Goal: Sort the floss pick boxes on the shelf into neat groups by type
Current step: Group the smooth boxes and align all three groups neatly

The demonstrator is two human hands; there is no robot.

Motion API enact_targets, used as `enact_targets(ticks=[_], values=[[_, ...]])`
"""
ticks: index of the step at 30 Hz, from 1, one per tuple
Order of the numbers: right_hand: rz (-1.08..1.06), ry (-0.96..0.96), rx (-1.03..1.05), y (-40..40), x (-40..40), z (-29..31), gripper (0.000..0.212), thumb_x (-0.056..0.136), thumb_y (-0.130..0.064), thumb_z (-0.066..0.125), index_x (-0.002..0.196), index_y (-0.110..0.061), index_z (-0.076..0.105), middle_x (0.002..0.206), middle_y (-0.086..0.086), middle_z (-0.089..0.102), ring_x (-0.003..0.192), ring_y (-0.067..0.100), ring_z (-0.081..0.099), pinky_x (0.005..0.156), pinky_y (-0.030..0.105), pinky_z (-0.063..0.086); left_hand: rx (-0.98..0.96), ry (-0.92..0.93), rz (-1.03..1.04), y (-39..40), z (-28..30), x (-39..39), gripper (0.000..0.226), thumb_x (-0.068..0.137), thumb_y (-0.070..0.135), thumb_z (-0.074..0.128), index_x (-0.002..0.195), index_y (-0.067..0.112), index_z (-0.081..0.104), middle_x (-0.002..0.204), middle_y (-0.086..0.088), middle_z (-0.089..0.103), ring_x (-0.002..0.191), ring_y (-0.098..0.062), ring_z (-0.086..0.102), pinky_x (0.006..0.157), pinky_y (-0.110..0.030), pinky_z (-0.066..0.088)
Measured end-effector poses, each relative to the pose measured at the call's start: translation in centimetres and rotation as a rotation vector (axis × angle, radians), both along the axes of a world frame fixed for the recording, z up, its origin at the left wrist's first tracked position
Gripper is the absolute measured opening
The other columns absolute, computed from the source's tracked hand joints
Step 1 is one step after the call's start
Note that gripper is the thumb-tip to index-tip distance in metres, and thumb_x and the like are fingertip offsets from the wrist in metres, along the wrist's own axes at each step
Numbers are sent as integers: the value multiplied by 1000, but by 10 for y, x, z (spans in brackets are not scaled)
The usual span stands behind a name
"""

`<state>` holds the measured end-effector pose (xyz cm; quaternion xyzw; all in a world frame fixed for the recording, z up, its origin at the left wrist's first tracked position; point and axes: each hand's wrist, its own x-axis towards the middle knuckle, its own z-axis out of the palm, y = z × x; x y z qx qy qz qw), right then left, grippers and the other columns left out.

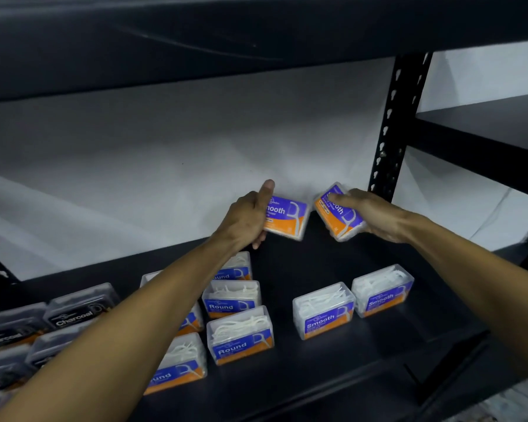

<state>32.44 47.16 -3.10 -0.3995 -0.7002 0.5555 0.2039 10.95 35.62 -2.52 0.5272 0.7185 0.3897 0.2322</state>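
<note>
The sorting looks mostly done. On the black shelf (pixel 333 379) the dark Charcoal boxes (pixel 73 313) sit together at the lower left of the frame, the Round boxes (pixel 240 335) stand in rows in the lower middle, and two Smooth boxes (pixel 323 310) stand side by side at the lower right. Two more Smooth boxes are in the air near the middle of the frame, above the back of the shelf. The left hand (pixel 247 219) has its grip closed on one Smooth box (pixel 287 217), thumb pointing up. The right hand (pixel 369 213) has its grip closed on the other Smooth box (pixel 340 213), which is tilted. I judge that what is left is to set these two down beside the Smooth pair.

All boxes are small rectangular cases of clear, hard, shiny plastic with rounded corners. The Round and Smooth ones show thin white picks inside and carry a blue and orange label. The shelf surface is flat and matte, with a perforated metal post (pixel 393 126) at the upper right.
</note>
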Motion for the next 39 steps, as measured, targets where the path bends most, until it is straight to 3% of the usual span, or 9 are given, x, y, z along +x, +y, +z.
enact_targets(ticks=[3, 7, 10, 13, 21, 32, 39], values=[[20, -289, 248, 2, 3, 3, 40, 85, -51, 60, 107, -19, 53, 95, 3, 69, 85, 18, 68, 76, 32, 55, -37, 104, -93, 1, -1, 5, 56, 95, 62, 29, 102, 12, 54, 89, -8, 69, 69, -21, 69, 68, -33, 58], [193, -603, 501, 5, 8, 6, 36, 82, -51, 64, 105, -24, 58, 104, -2, 64, 93, 14, 61, 88, 36, 50, -146, 279, -230, -4, -3, 11, 43, 87, 56, 58, 107, 19, 49, 100, 0, 66, 87, -13, 65, 76, -32, 56], [266, -725, 602, 5, 9, 8, 34, 82, -43, 66, 113, -32, 57, 112, -5, 59, 102, 16, 55, 93, 40, 46, -229, 429, -244, -8, -5, 18, 45, 84, 53, 66, 111, 20, 50, 105, 2, 63, 93, -14, 61, 83, -35, 54], [303, -809, 662, 5, 9, 7, 30, 80, -37, 67, 107, -38, 55, 114, -8, 59, 104, 16, 54, 93, 43, 46, -282, 498, -267, -12, -5, 24, 43, 84, 49, 67, 111, 21, 50, 102, 1, 61, 90, -14, 59, 78, -33, 52], [321, -809, 667, -4, 9, 11, 37, 82, -27, 68, 116, -33, 55, 114, -6, 59, 107, 16, 54, 93, 38, 45, -452, 620, -367, -18, -7, 34, 41, 86, 44, 67, 109, 18, 46, 98, 1, 54, 85, -13, 53, 60, -24, 38], [415, -865, 623, -21, 8, 9, 37, 83, -25, 67, 118, -30, 55, 113, -8, 58, 103, 12, 53, 79, 28, 40, -481, 758, -401, -18, -7, 34, 44, 84, 49, 68, 110, 17, 54, 99, 0, 61, 87, -14, 58, 66, -26, 42], [431, -879, 604, -24, 6, 5, 41, 83, -26, 68, 121, -30, 54, 117, -8, 58, 106, 13, 54, 87, 31, 44, -476, 761, -399, -16, -9, 34, 40, 84, 49, 68, 105, 20, 52, 97, 2, 59, 86, -12, 56, 69, -26, 42]])
